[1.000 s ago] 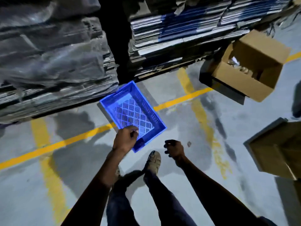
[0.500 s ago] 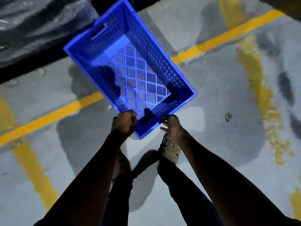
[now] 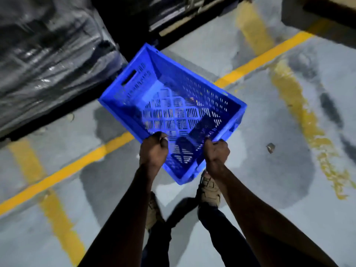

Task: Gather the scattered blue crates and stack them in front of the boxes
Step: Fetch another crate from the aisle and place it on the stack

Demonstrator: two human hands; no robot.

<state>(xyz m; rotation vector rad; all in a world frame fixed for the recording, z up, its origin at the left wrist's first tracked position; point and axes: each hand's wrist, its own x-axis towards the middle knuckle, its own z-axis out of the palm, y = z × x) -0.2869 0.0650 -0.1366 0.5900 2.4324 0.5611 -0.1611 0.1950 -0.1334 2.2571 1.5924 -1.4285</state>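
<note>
Empty slotted blue crate (image 3: 173, 105) — tilted, held above the floor.

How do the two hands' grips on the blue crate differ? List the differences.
The left hand grips the blue crate on its near-left rim; the right hand grips the near-right rim. The left hand sits slightly higher in the view than the right. Both curl their fingers over the rim, holding the crate off the floor.

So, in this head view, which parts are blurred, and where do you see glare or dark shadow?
Head view: the wrapped stack at upper left is smeared by motion blur, with small glints on its film; the blue crate and both hands, left and right, are fairly sharp; forearms and legs fall into dark shadow.
</note>
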